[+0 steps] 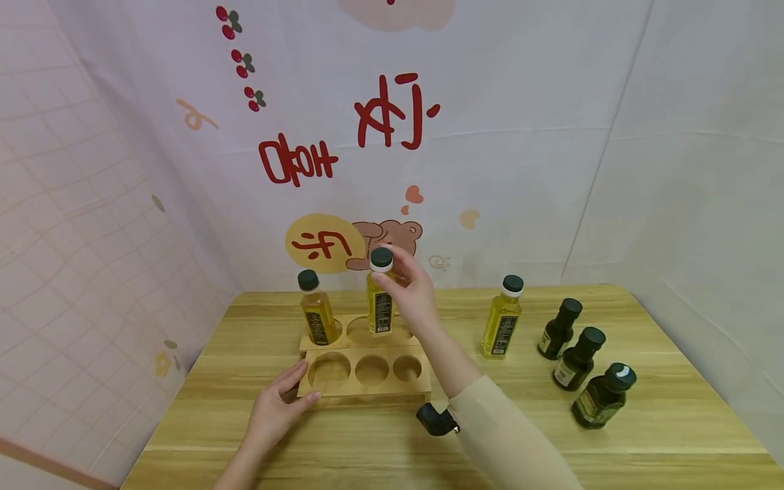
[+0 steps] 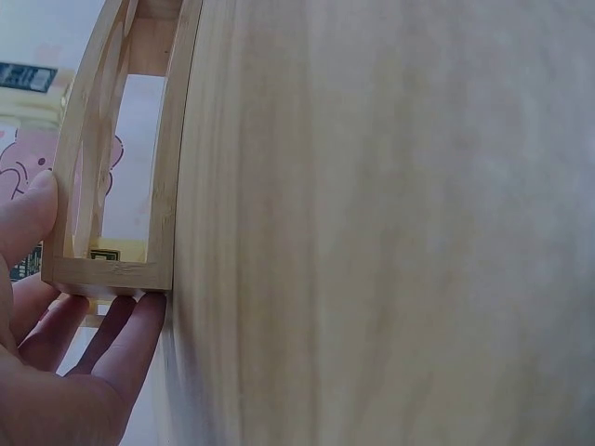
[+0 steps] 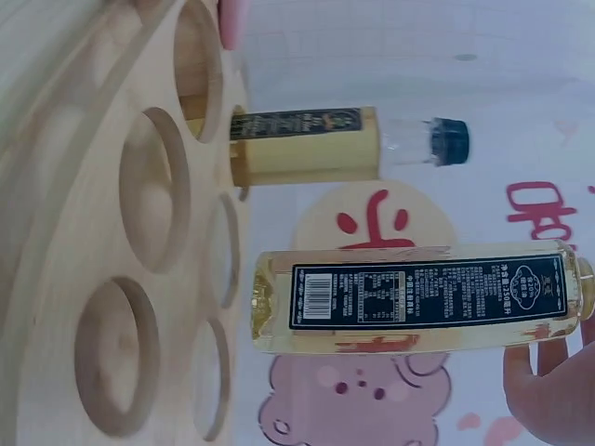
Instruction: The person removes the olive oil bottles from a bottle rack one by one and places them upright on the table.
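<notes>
A two-tier wooden rack [image 1: 353, 389] with round holes stands on the table. My left hand [image 1: 275, 408] grips its left end; in the left wrist view the thumb lies on one face of the rack [image 2: 162, 195] and the fingers against its end. My right hand [image 1: 418, 294] pinches a bottle of yellow oil [image 1: 381, 306] near its dark green cap. That bottle is upright above the back tier, and in the right wrist view its base shows apart from the rack [image 3: 56, 279]. A similar amber bottle [image 1: 319, 318] stands in the back-left hole.
Right of the rack stands another yellow oil bottle [image 1: 502, 320]. Farther right are three dark bottles, a slim one [image 1: 557, 333], a middle one [image 1: 574, 364] and a wide one [image 1: 599, 401]. A black curved piece [image 1: 436, 420] is by my right sleeve. A printed cloth hangs behind the table.
</notes>
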Action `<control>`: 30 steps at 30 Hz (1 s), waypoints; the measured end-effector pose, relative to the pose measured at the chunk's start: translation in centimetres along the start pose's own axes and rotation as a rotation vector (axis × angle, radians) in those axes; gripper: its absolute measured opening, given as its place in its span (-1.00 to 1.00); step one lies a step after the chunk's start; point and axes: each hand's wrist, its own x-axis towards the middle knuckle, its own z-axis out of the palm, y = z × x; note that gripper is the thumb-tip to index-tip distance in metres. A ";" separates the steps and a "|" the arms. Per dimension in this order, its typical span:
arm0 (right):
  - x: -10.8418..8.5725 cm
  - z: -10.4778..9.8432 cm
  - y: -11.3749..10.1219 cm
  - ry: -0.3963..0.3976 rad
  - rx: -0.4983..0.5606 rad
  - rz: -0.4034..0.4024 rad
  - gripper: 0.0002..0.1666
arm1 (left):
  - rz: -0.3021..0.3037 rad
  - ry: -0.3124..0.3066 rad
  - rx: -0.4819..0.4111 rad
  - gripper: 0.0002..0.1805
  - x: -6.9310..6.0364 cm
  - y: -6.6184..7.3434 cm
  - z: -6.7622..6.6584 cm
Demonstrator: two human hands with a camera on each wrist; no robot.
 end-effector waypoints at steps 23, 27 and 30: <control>-4.9 -7.5 -2.0 0.060 -0.054 0.138 -0.38 | 0.012 0.008 0.003 -0.22 0.0 -0.2 0.2; -5.7 -9.2 -1.8 0.095 -0.081 0.128 -0.38 | 0.010 0.008 0.004 -0.22 -0.1 -0.2 0.2; -6.3 -10.4 -1.3 0.111 -0.099 0.102 -0.38 | 0.005 0.008 0.007 -0.22 -0.1 -0.2 0.2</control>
